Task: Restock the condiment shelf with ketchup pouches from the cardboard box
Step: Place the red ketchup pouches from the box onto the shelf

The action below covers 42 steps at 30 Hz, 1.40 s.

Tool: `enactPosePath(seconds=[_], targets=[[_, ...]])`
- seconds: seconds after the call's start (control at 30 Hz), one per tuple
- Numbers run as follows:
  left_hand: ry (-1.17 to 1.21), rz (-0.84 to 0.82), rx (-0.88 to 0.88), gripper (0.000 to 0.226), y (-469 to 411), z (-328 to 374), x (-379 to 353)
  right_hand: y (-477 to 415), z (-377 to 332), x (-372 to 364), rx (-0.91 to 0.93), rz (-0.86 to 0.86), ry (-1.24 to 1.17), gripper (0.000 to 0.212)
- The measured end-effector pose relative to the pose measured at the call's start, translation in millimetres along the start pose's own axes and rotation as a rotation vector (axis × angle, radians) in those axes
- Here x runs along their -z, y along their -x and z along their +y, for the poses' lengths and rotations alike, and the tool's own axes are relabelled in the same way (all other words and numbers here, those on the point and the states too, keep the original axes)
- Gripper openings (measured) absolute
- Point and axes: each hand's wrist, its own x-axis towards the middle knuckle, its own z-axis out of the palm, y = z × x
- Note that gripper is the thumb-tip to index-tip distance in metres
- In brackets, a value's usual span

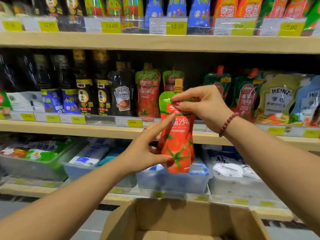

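Head view: stocked wooden shelf.

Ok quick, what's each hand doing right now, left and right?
Left hand: closed on the lower part of the ketchup pouch.
Right hand: fingers pinching the pouch's top, just below the cap.

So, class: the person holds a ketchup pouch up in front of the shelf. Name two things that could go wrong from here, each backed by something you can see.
1. The right hand pinches only the top of the pouch, and the left hand steadies it with fingertips; it could slip into the box below.
2. The matching pouches on the shelf stand close together, so pushing this one in might topple them.
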Motion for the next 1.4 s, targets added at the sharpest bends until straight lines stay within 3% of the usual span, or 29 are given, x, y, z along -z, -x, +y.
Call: enactPosePath(seconds=[0.13,0.37,0.43,0.53,0.7,0.83,1.0,1.1,1.2,1.3,1.4], targets=[[0.024,-0.011,-0.007,0.096,-12.9,1.7,1.4,-6.8,1.7,0.6,-0.023,0.032,0.016,0.017],[-0.035,0.166,-0.078,0.094,-39.6,-2.0,-5.1,-19.4,6.6,6.1,0.02,0.104,0.087,0.015],[-0.039,0.189,-0.098,0.095,-49.4,-1.5,0.5,-24.0,6.8,8.8,0.063,0.086,0.09,0.023],[-0.054,0.184,-0.115,0.094,-64.5,-0.7,14.5,-25.3,17.5,18.8,0.085,0.117,-0.115,0.034],[-0.136,0.213,-0.048,0.096,-89.2,-3.4,30.2,-5.4,69.7,37.5,-0.005,0.294,0.158,0.045],[-0.207,0.218,-0.006,0.094,-100.6,-13.5,24.1,-3.1,97.7,26.8,-0.094,0.243,0.007,0.058],[-0.034,0.313,-0.002,0.084,-113.2,-24.0,28.6,-27.2,104.1,22.6,-0.051,0.3,-0.103,0.065],[0.068,0.392,-0.008,0.079,-122.5,-25.8,34.7,-30.0,113.5,31.1,-0.134,0.359,0.09,0.049],[0.13,0.44,-0.01,0.077,-131.2,-28.1,32.5,-24.5,122.5,31.4,-0.181,0.267,0.446,0.011],[0.177,0.481,-0.017,0.071,-140.2,-30.9,25.8,-19.1,125.5,27.1,-0.18,0.059,0.869,0.038],[0.153,0.485,-0.016,0.064,-151.2,-34.1,21.2,-14.7,129.5,24.7,-0.104,0.018,1.054,0.04]])
